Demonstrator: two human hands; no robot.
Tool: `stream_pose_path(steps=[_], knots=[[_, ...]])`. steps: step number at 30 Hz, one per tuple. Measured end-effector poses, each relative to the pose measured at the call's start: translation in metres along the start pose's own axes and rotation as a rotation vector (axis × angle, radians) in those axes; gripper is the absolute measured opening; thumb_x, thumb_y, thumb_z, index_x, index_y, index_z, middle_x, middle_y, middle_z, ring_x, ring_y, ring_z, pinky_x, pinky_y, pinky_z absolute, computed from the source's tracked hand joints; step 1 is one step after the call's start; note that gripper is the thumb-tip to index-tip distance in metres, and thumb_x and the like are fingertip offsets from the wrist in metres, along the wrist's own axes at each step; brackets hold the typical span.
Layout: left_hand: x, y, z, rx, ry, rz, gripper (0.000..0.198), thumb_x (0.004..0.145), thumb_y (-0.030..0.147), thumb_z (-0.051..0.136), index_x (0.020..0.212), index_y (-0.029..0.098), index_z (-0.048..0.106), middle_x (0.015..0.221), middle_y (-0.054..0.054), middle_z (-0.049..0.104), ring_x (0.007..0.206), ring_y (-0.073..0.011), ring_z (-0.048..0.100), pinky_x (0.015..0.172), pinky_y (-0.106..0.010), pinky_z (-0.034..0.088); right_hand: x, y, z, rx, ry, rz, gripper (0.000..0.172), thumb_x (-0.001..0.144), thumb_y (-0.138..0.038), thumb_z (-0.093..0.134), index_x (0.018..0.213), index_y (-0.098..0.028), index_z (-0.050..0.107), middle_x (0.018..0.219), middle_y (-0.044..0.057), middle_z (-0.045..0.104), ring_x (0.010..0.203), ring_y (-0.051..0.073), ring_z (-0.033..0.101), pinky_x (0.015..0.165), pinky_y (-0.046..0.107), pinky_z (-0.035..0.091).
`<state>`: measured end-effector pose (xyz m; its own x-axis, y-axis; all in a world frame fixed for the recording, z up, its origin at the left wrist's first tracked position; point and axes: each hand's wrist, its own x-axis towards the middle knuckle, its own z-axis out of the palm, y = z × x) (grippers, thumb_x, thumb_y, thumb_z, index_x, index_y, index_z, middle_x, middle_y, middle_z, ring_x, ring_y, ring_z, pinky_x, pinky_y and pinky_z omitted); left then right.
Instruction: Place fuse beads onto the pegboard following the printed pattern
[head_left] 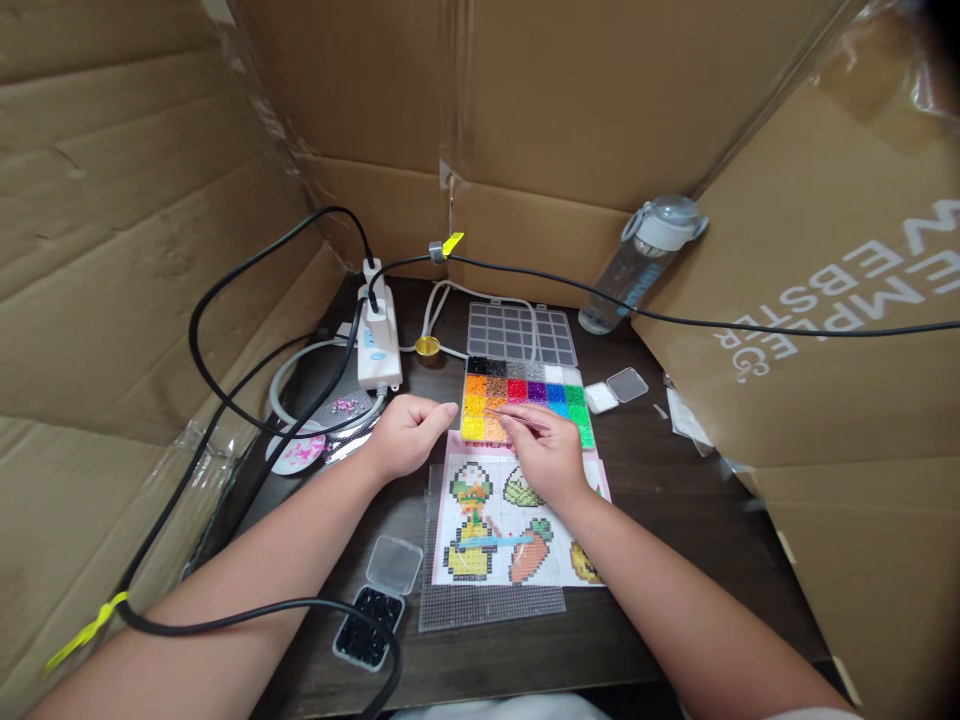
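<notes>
1. On the dark tabletop [675, 540], within cardboard walls [540, 100]: one compartmented bead tray [590, 425], filled and sorted by colour, directly in front of both hands; a clear gridded lid [523, 335] lies just behind it.
2. Right hand [551, 452]: pinched narrow on a pair of pinkish tweezers [517, 416], tips over the yellow and orange compartments at the tray's left side (whether a bead is gripped is too small to tell).
3. Left hand [409, 435]: fingers folded in, thumb reaching toward the tray's left edge, apart from the tweezers; nothing shows in it, though the palm is hidden.
4. One pattern sheet [559, 566], pixel-style figures, touching or nearly touching the tray's near edge; one clear pegboard [491, 610] projects at its left and near edges.
5. Progress: picking from the tray looks to be in hand. An orange patch [472, 497] and a pale-blue strip [480, 541] show over the left figures; placed beads or other matter, I cannot tell. No figure can be confirmed as finished in beads, so much probably remains; the count of what is left cannot be read.
6. Sundries: open box of black beads [364, 640], near left; open white case [600, 398], right of the tray; water bottle [630, 270], tilted, far right; power strip [379, 370], left.
</notes>
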<state>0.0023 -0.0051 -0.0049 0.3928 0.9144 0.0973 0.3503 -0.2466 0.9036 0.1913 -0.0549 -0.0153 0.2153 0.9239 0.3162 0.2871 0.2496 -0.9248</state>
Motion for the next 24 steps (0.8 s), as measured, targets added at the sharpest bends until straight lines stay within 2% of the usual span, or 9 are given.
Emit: stream_pose_path(steps=[13, 24], knots=[[0.000, 0.001, 0.000, 0.005, -0.006, -0.013, 0.050, 0.084, 0.041, 0.043, 0.041, 0.019, 0.028, 0.042, 0.005, 0.024, 0.041, -0.0049, 0.023, 0.043, -0.024, 0.018, -0.002, 0.010, -0.001, 0.013, -0.013, 0.048, 0.014, 0.081, -0.026, 0.066, 0.085, -0.019, 0.076, 0.087, 0.008, 0.075, 0.077, 0.020, 0.071, 0.067, 0.034, 0.060], [-0.001, 0.000, 0.001, -0.006, -0.012, -0.031, 0.050, 0.083, 0.043, 0.043, 0.041, 0.020, 0.027, 0.042, 0.006, 0.024, 0.041, -0.0052, 0.022, 0.044, -0.026, 0.017, -0.002, 0.008, 0.000, -0.013, -0.015, -0.017, 0.012, 0.081, -0.023, 0.065, 0.084, -0.020, 0.077, 0.087, 0.007, 0.076, 0.080, 0.020, 0.071, 0.074, 0.037, 0.060]])
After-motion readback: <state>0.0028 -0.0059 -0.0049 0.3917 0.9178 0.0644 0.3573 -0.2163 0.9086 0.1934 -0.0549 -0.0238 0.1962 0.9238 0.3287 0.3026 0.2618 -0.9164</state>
